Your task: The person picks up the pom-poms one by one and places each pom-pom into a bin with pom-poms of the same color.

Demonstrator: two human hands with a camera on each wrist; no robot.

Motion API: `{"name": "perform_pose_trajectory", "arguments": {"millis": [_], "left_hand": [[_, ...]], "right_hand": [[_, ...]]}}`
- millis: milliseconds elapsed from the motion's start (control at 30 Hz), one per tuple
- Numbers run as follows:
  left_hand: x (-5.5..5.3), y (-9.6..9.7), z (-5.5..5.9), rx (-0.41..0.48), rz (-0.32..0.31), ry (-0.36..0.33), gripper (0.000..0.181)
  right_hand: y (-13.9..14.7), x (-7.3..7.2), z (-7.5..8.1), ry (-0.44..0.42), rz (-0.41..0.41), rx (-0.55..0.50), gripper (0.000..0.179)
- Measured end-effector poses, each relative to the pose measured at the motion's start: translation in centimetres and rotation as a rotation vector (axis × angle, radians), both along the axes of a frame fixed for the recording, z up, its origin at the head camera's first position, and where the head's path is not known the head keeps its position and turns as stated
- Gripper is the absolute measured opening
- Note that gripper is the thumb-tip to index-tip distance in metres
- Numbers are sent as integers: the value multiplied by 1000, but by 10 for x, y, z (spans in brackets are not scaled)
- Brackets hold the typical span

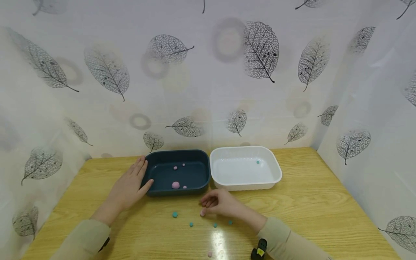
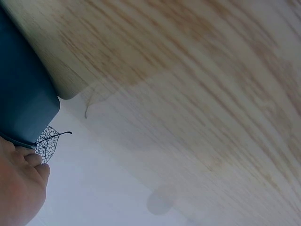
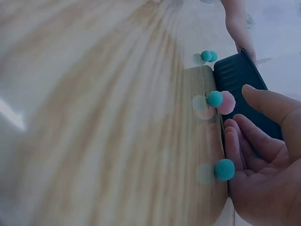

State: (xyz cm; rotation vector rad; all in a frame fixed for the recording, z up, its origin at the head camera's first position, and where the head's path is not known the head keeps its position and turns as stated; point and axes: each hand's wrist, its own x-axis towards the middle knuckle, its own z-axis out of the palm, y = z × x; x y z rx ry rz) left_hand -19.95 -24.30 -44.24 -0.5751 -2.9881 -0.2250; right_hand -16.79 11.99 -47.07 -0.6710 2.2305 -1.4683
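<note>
My left hand (image 1: 130,184) rests against the left end of a dark blue tray (image 1: 177,193), fingers extended along its side and thumb at the front rim. Several pink balls (image 1: 175,185) of different sizes lie inside that tray. My right hand (image 1: 222,205) is low over the table in front of the trays. Its thumb and fingers are spread beside a pink ball (image 3: 226,102) on the tabletop, with a gap showing in the right wrist view. Teal balls (image 1: 175,214) lie scattered nearby, one of them (image 3: 225,169) close to the right hand's fingers.
A white tray (image 1: 246,186) stands right beside the dark blue one, with one teal ball (image 1: 258,162) inside. Another pink ball (image 1: 209,254) lies near the front of the wooden table (image 1: 312,213). Leaf-patterned curtains (image 1: 211,90) enclose the back and sides.
</note>
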Motion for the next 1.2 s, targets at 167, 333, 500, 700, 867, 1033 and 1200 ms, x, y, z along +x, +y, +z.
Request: {"name": "perform_pose_trajectory", "arguments": {"millis": [167,333,500,700,867,1033,1200], "left_hand": [[0,1,0,12,-3,8,78],[1,1,-1,13,-1,7,79],[1,0,-1,5,5,-1,79],[0,0,-1,2,5,-3,80],[-1,0,0,3,1,-4,80],[-1,0,-1,-4,-3,1,80],[-1,0,-1,-7,0,-4,80]], "right_hand": [[0,1,-4,5,17,18,30],[-1,0,-7,52,35,47,28],[-1,0,-8,90,47,70,27],[-2,-1,-9,126,59,88,22],[-2,0,-7,160,62,103,16],[-2,0,-6,182,68,112,10],[-2,2,-4,164,58,102,8]]}}
